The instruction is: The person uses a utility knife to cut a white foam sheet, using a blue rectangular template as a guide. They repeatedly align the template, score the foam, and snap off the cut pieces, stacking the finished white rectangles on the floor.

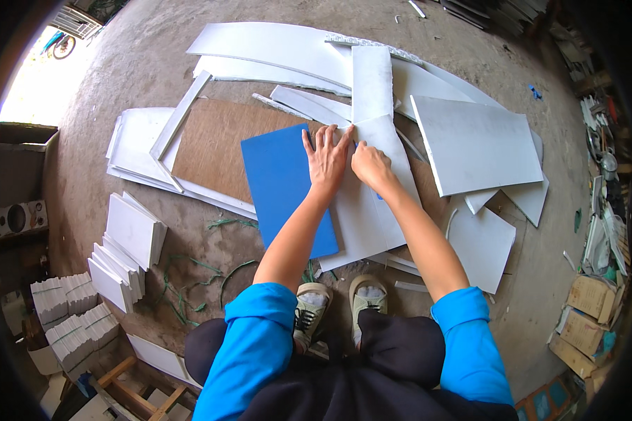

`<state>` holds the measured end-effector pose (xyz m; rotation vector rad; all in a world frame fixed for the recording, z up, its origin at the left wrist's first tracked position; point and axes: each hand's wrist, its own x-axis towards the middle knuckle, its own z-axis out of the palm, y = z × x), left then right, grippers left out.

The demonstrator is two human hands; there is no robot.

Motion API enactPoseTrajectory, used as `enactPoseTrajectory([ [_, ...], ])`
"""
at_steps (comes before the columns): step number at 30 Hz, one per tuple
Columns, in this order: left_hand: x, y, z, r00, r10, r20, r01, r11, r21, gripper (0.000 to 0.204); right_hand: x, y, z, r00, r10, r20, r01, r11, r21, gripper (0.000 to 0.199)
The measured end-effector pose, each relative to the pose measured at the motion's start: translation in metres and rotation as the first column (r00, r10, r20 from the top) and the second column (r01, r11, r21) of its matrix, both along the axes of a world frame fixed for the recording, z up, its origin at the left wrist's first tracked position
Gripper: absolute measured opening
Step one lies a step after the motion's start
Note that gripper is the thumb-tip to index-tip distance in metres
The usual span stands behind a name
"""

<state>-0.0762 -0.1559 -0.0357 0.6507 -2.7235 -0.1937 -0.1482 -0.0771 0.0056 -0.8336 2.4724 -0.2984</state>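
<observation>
My left hand (326, 160) lies flat with fingers spread, pressing on the right edge of a blue rectangular board (277, 182) and the white sheet next to it. Close beside its fingertips, my right hand (372, 167) is closed in a fist around a small blue tool (357, 145); most of the tool is hidden by the fingers. Both hands are over a white foam-like sheet (361, 224), which runs under the blue board. A narrower white piece (371, 84) extends away from my fingertips. Under the blue board's left side is a brown wooden panel (214, 144).
Large white sheets (274, 49) lie on the far side, and a thick white board (481, 144) rests at the right. Cut white panels (130, 231) stand at the left, near stacked pieces (84, 330). Green strips (182, 302) litter the floor. Cardboard boxes (590, 298) line the right side.
</observation>
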Motion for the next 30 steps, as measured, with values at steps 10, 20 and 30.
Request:
enactPoseTrajectory([
  [10, -0.003, 0.001, 0.0, 1.0, -0.008, 0.009, 0.008, 1.0, 0.005, 0.049, -0.007, -0.01, -0.001, 0.999, 0.038, 0.004, -0.038, 0.996, 0.08, 0.024],
  [20, -0.003, 0.004, 0.003, 0.998, 0.02, -0.053, -0.021, 1.0, -0.022, 0.038, 0.025, 0.04, 0.011, 0.993, 0.019, 0.115, -0.038, 0.985, 0.169, 0.022],
  [30, 0.001, 0.005, 0.006, 0.999, -0.011, -0.052, 0.011, 1.0, -0.007, 0.043, 0.049, 0.082, 0.0, 0.988, -0.018, 0.156, 0.007, 0.998, 0.068, 0.021],
])
